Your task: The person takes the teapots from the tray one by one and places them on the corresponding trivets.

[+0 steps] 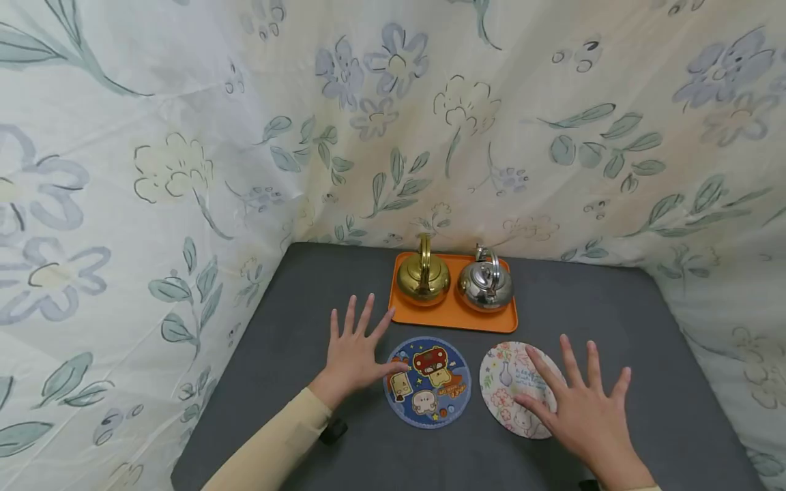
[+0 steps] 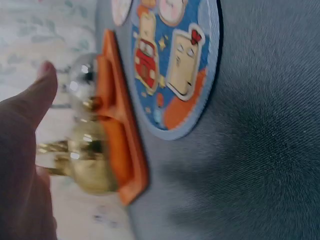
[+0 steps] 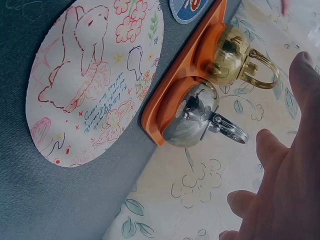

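Note:
My left hand (image 1: 353, 351) lies flat with its fingers spread on the grey table, and its thumb reaches the left edge of a round blue cartoon mat (image 1: 428, 382). My right hand (image 1: 580, 402), also spread and holding nothing, covers the right part of a round white mat with a rabbit drawing (image 1: 506, 382). Behind the mats an orange tray (image 1: 454, 317) carries a gold kettle (image 1: 422, 276) on the left and a silver kettle (image 1: 486, 285) on the right. The left wrist view shows the blue mat (image 2: 175, 65) beside the tray (image 2: 131, 150). The right wrist view shows the white mat (image 3: 90, 85) and silver kettle (image 3: 190, 120).
The grey table (image 1: 295, 320) is enclosed at the back and on both sides by a floral cloth (image 1: 184, 136) that hangs down to its edges. The tray stands close to the back cloth.

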Motion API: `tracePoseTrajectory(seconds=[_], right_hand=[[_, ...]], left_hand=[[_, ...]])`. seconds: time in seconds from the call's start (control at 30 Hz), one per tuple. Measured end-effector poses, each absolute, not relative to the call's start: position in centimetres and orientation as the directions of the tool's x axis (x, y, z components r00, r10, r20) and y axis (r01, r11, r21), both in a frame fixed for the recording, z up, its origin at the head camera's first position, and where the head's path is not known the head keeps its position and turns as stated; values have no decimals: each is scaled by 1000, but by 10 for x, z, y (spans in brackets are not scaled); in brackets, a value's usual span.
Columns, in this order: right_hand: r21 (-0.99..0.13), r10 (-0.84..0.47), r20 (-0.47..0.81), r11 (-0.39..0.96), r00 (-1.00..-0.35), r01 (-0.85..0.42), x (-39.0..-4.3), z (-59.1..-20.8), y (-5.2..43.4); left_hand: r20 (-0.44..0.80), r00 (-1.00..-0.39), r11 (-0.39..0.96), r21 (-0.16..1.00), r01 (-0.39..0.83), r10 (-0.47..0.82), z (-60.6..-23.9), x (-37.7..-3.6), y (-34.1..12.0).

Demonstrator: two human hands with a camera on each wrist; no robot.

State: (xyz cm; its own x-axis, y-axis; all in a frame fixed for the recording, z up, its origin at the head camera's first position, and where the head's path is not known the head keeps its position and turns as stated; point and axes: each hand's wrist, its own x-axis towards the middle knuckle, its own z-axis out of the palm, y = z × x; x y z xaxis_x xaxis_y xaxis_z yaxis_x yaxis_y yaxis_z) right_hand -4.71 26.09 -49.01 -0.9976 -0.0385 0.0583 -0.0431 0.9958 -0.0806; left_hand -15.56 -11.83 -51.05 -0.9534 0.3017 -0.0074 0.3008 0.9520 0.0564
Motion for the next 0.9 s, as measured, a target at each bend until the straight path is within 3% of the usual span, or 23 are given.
tracePoseTrajectory(seconds=[0.2,0.4,0.9], right_hand=[[-100,-35,22,994,-999,-37,-44,-494,259],[-83,-36,29,996,-999,-39,-45,-494,258],[-95,-35,6,995,-999,-36,-54,-483,253]], left_hand=[[-108,-961,951,207,229,254,-545,-202,-116],[-151,-963,955,228,187,225,-567,-240,-110],[-161,-968,958,244,152,194,-574,-251,-107]])
